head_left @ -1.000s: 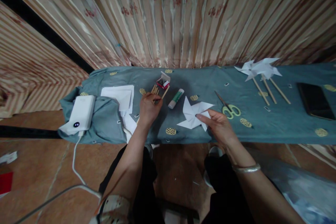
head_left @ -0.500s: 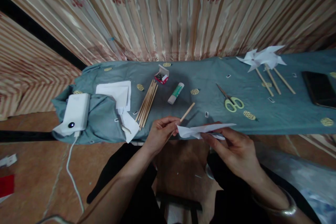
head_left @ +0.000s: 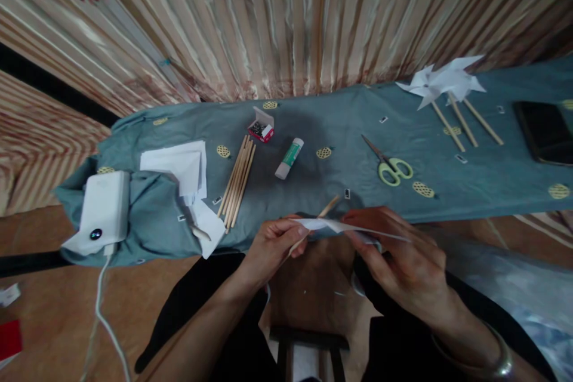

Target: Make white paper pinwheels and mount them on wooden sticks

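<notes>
Above my lap, at the table's near edge, my left hand (head_left: 280, 242) is closed around a thin wooden stick (head_left: 330, 206). Its fingertips also touch the left corner of a white paper pinwheel (head_left: 329, 225). The pinwheel is seen nearly edge-on and lies across the stick. My right hand (head_left: 398, 253) pinches the paper from the right, with a bracelet on the wrist. Beyond the hands lie a glue stick (head_left: 289, 159) and a bundle of several wooden sticks (head_left: 237, 184). An open small red box of metal pins (head_left: 261, 129) stands behind them.
Green-handled scissors (head_left: 388, 166) lie right of centre. Finished paper pinwheels (head_left: 447, 80) on sticks and a black phone (head_left: 544, 132) are farther right. White paper sheets (head_left: 176, 164) and a white power bank (head_left: 104, 206) with a cable lie left. A curtain (head_left: 286, 24) hangs behind the table.
The paper pinwheel has moved left over the stick, and my left fingertips now touch it. My right hand has come along with it. The view has shifted slightly.
</notes>
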Demonstrator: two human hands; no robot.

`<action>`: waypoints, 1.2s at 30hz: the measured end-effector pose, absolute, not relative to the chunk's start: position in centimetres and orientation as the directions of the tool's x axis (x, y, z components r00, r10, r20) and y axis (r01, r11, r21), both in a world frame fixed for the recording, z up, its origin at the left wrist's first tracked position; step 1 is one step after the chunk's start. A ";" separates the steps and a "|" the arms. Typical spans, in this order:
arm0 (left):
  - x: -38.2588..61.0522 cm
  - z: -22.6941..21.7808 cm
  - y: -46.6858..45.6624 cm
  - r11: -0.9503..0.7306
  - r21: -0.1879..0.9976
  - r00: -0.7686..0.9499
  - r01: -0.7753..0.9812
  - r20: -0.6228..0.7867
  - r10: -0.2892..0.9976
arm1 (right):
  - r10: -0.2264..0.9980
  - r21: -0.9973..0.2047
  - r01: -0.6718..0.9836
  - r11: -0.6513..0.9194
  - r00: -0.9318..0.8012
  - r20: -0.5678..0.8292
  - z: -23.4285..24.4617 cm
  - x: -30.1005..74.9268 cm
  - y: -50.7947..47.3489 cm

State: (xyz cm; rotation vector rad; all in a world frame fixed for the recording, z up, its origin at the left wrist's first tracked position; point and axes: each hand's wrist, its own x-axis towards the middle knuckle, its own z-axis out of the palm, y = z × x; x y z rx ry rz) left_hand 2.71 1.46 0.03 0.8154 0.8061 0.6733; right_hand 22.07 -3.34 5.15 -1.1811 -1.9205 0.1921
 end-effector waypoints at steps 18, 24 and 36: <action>2.5 0.0 1.0 0.531 0.842 0.564 -0.098 -0.392 0.727 | 0.785 -0.490 0.687 0.537 -0.193 0.589 5.2 22.3 -3.1; 2.2 -0.4 1.0 0.514 0.849 0.580 -0.121 -0.360 0.731 | 0.767 -0.478 0.672 0.565 -0.215 0.605 5.1 22.5 -3.3; 2.1 0.2 1.2 0.498 0.865 0.567 -0.062 -0.380 0.731 | 0.762 -0.491 0.647 0.583 -0.226 0.607 5.0 22.6 -3.6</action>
